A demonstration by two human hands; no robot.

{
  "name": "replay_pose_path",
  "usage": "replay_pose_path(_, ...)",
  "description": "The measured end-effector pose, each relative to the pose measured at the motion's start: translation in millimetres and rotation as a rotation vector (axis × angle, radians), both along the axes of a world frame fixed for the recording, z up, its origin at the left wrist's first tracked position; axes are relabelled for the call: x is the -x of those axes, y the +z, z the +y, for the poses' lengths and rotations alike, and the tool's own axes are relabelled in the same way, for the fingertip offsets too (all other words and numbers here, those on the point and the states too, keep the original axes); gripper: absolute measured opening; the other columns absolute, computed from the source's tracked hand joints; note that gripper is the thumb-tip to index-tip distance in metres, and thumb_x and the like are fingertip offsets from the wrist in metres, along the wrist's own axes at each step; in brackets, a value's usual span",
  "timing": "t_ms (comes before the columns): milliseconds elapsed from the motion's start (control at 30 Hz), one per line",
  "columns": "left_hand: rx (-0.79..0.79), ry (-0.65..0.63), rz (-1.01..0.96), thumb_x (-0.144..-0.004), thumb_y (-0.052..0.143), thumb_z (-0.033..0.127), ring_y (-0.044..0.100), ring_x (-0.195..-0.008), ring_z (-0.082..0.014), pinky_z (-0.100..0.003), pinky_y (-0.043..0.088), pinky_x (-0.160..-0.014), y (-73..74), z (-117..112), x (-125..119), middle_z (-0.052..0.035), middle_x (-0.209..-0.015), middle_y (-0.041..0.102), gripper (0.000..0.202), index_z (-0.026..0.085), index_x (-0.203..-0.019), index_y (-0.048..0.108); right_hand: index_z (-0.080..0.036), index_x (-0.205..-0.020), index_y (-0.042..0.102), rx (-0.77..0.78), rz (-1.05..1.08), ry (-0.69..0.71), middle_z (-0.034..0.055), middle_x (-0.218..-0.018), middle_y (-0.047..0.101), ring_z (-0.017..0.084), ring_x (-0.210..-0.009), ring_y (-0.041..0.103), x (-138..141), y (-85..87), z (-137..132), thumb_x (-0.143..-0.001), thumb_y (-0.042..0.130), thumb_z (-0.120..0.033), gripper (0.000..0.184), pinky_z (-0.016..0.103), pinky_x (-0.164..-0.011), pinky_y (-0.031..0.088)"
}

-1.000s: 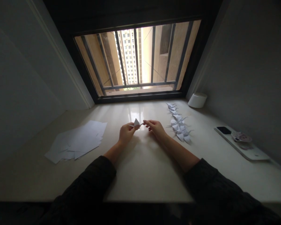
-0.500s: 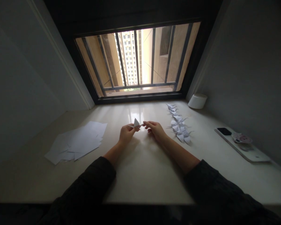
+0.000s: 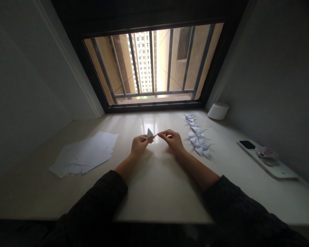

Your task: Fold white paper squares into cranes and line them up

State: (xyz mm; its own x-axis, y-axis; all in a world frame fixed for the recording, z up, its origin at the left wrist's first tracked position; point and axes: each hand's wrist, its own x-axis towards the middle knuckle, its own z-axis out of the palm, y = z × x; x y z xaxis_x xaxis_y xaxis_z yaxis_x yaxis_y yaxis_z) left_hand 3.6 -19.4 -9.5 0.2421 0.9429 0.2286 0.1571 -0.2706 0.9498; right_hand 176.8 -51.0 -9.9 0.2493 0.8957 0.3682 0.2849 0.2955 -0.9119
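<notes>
Pinching folded paper (image 3: 149, 132), both grips (image 3: 139, 145) (image 3: 174, 140) closed

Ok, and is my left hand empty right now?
No, the left hand is holding a small piece of folded white paper with a pointed part sticking up.

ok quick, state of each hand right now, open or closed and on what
Left hand: closed, holding the folded white paper.
Right hand: closed, pinching a thin tip of that same folded white paper.
</notes>
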Motion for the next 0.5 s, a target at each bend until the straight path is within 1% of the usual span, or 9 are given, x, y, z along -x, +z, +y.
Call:
replay_pose_path(133, 0.007, -0.006, -0.006, -0.067, 0.069, 0.046, 0.065, -0.067, -0.0181, -0.027, 0.048, -0.065, 1.7, -0.9, -0.7, -0.006, -0.07, 0.07, 0.033, 0.015, -0.076, 0.071, -0.019, -0.076, 0.072, 0.017, 0.066, 0.008, 0.0063, -0.08, 0.068, 0.016, -0.07, 0.056, 1.5, -1.8, 0.4, -0.068, 0.065, -0.053, 0.037, 0.026, -0.059, 0.039)
replay_pose_path(300, 0.025, -0.011, -0.006, -0.067, 0.069, 0.046, 0.065, -0.067, -0.0184, -0.027, 0.048, -0.064, 3.7, -2.0, -1.7, -0.0061, -0.069, 0.07, 0.031, 0.016, -0.073, 0.071, -0.018, -0.072, 0.071, 0.05, 0.124, 0.014, 0.0049, -0.075, 0.068, 0.016, -0.068, 0.055, 2.2, -3.5, 0.8, -0.065, 0.066, -0.055, 0.038, 0.027, -0.06, 0.04)
replay_pose_path(500, 0.025, -0.038, -0.009, -0.066, 0.069, 0.046, 0.065, -0.067, -0.0186, -0.027, 0.048, -0.065, 2.5, -1.1, -1.1, -0.0059, -0.069, 0.07, 0.031, 0.016, -0.075, 0.071, -0.018, -0.074, 0.071, 0.085, 0.152, 0.071, 0.0045, -0.076, 0.067, 0.017, -0.073, 0.056, 0.1, -4.5, 2.2, -0.064, 0.066, -0.055, 0.038, 0.027, -0.064, 0.042)
